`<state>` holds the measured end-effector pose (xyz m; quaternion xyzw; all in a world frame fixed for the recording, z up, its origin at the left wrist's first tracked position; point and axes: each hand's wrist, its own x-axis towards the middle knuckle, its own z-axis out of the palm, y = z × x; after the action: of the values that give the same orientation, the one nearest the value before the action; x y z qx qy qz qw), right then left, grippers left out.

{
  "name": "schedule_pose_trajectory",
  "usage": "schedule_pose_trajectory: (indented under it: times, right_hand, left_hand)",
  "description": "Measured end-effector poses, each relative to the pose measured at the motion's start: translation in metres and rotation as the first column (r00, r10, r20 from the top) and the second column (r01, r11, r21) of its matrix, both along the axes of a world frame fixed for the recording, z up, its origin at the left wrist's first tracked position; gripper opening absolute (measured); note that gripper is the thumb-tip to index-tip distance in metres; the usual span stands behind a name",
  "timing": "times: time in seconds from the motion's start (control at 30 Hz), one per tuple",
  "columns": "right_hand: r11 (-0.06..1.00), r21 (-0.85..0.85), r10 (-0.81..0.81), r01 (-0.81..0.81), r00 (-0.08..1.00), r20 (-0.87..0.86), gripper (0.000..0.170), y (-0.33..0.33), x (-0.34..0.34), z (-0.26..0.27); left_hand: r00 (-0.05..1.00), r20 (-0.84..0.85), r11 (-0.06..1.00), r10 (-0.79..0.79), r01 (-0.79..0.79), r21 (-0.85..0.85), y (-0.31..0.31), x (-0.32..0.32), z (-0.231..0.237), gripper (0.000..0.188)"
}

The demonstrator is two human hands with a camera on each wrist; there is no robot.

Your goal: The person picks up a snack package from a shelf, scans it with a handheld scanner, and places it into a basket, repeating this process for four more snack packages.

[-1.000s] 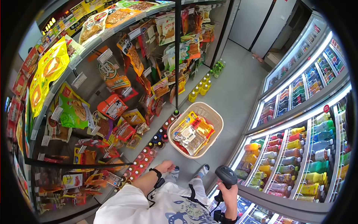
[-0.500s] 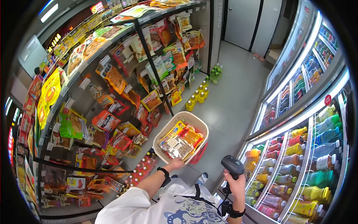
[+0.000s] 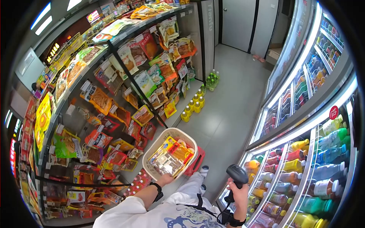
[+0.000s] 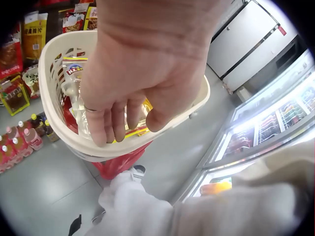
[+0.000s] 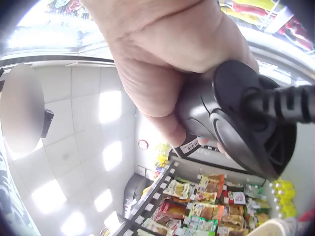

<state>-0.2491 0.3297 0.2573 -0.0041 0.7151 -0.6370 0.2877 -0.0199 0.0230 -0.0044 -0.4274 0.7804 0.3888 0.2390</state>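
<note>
In the head view my left hand (image 3: 165, 179) is at the near rim of a cream plastic basket (image 3: 192, 142). Several snack packets, yellow, red and clear, lie in the basket, among them a flat silvery packet (image 3: 161, 161) close to that hand. From the left wrist view, the fingers (image 4: 118, 120) hang down loosely over the basket's near side, fingertips right at the rim, thumb apart. My right hand (image 3: 238, 193) grips the handle of a black barcode scanner (image 3: 237, 174), its head upward; a thick cable (image 5: 283, 104) runs from it in the right wrist view.
A red plastic piece (image 3: 195, 161) shows under the basket. Snack racks (image 3: 99, 140) line the left, with pink-capped bottles (image 3: 138, 182) and yellow bottles (image 3: 192, 104) on the floor before them. Glass-door drink coolers (image 3: 292, 163) stand along the right. A grey door (image 3: 237, 24) closes the aisle.
My left hand has moved forward from in front of my body to the basket's near rim. The basket now appears lower and further left, nearer to me. The scanner stays in my right hand.
</note>
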Motion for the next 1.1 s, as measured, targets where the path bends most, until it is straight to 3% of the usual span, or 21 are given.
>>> schedule_pose_trajectory:
  times: [0.03,0.1,0.2,0.23,0.27,0.3,0.33,0.47,0.53,0.6,0.67,0.87,1.0,1.1]
  right_hand:
    - [0.996,-0.020,-0.081,0.082,0.997,0.017,0.020,0.001,-0.007,0.000]
    - [0.983,-0.030,-0.178,0.180,0.983,0.044,0.026,0.009,-0.020,-0.008]
    - [0.966,-0.071,-0.240,0.248,0.965,0.103,0.027,0.011,-0.043,-0.008]
    - [0.957,-0.051,-0.280,0.284,0.957,0.072,0.028,0.006,-0.051,-0.004]
    - [0.957,-0.043,-0.284,0.287,0.957,0.058,0.028,0.000,-0.060,0.003]
    - [0.962,-0.047,-0.268,0.269,0.963,0.027,0.028,-0.007,-0.071,0.011]
    - [0.968,-0.049,-0.247,0.247,0.969,-0.002,0.028,-0.014,-0.082,0.018]
    - [0.984,0.001,-0.181,0.181,0.983,-0.025,0.029,-0.047,-0.124,0.037]
    - [0.987,0.016,-0.161,0.162,0.986,-0.049,0.026,-0.067,-0.139,0.040]
    - [0.999,0.043,-0.021,0.025,0.996,-0.090,0.022,-0.081,-0.155,0.034]
    - [1.000,0.021,0.025,-0.023,0.994,-0.108,0.019,-0.103,-0.164,0.042]
    - [0.982,0.055,0.182,-0.180,0.983,-0.031,0.018,-0.145,-0.205,0.046]
    - [0.968,0.032,0.252,-0.250,0.963,-0.099,0.015,-0.172,-0.244,0.042]
    - [0.937,0.058,0.349,-0.345,0.930,-0.113,0.015,-0.195,-0.282,0.033]
  left_hand:
    - [0.994,0.008,0.994,-0.105,0.105,-0.038,-0.001,0.000,-0.017,0.041]
    - [0.995,0.051,0.994,-0.081,0.077,0.074,0.007,-0.016,0.023,0.041]
    - [0.975,0.058,0.975,-0.212,0.208,0.076,-0.004,-0.003,-0.032,0.047]
    - [0.974,0.030,0.964,-0.225,0.219,0.148,-0.009,-0.001,-0.031,0.048]
    - [0.936,0.018,0.931,-0.351,0.347,0.116,-0.012,-0.003,-0.038,0.048]
    - [0.967,0.110,0.953,-0.232,0.203,0.223,-0.015,-0.004,-0.045,0.045]
    - [0.969,0.216,0.948,-0.117,0.045,0.314,-0.014,-0.016,-0.014,0.042]
    - [0.979,0.200,0.921,-0.049,-0.034,0.388,-0.020,-0.036,-0.012,0.031]
    - [0.985,0.140,0.916,-0.103,0.039,0.398,-0.024,-0.046,-0.022,0.024]
    - [0.984,0.157,0.900,-0.089,0.012,0.437,-0.025,-0.061,-0.003,0.023]
    - [0.958,0.260,0.863,0.118,-0.229,0.450,-0.025,-0.077,0.034,0.023]
    - [0.899,0.336,0.763,0.280,-0.421,0.491,-0.020,-0.080,0.037,0.019]
    - [0.851,0.351,0.696,0.391,-0.522,0.493,-0.016,-0.085,0.033,0.018]
    - [0.788,0.328,0.560,0.521,-0.605,0.566,-0.012,-0.085,0.028,0.016]
